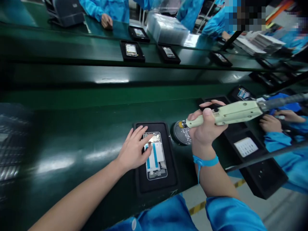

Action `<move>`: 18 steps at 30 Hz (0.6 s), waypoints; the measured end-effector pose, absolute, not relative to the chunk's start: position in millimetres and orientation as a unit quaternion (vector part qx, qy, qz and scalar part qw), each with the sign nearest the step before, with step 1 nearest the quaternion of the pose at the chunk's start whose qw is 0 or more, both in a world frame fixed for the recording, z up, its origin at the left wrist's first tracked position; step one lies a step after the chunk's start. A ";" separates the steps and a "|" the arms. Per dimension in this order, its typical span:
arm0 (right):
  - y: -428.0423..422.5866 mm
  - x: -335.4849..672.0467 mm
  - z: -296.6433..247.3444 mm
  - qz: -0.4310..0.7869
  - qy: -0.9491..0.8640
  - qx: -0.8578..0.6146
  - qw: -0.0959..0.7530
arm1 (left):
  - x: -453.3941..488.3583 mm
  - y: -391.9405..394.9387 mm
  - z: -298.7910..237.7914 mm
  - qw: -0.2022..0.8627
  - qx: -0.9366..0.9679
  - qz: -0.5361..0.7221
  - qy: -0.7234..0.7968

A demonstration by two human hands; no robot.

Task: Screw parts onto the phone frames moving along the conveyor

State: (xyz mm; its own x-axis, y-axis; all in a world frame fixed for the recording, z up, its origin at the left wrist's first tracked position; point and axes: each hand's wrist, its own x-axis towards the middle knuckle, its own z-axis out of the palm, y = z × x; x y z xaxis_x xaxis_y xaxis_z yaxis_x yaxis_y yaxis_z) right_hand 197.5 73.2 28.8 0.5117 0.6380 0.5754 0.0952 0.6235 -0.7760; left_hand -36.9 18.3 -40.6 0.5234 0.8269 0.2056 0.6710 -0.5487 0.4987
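Note:
My right hand (pixel 205 128) is wrapped round a pale green electric screwdriver (pixel 237 113), which lies nearly level with its tip pointing left. That tip is over a round dish with a perforated metal top (pixel 182 134). My left hand (pixel 135 148) rests with fingers spread over the upper left of an opened phone (pixel 157 157). Two blue strips run along the phone's inside, and its upper left corner is partly hidden by my fingers. Under the phone lies a black tray (pixel 158 187) on the green bench.
Black trays with opened phones (pixel 132 51) stand on the raised belt (pixel 72 48) ahead. Clear plastic trays (pixel 167 29) are stacked behind them. At right, a co-worker's hands (pixel 271 123) are near a black box (pixel 262 173). A dark bar crosses the lower right.

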 end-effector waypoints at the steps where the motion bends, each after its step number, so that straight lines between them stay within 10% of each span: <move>1: 68.5 186.3 32.4 0.200 -0.467 -0.393 0.766 | -37.7 16.9 -39.5 0.192 0.855 0.212 0.433; 18: 49.7 99.3 9.5 0.286 -0.558 -0.416 0.658 | -32.5 4.6 -40.4 0.234 0.832 0.216 0.454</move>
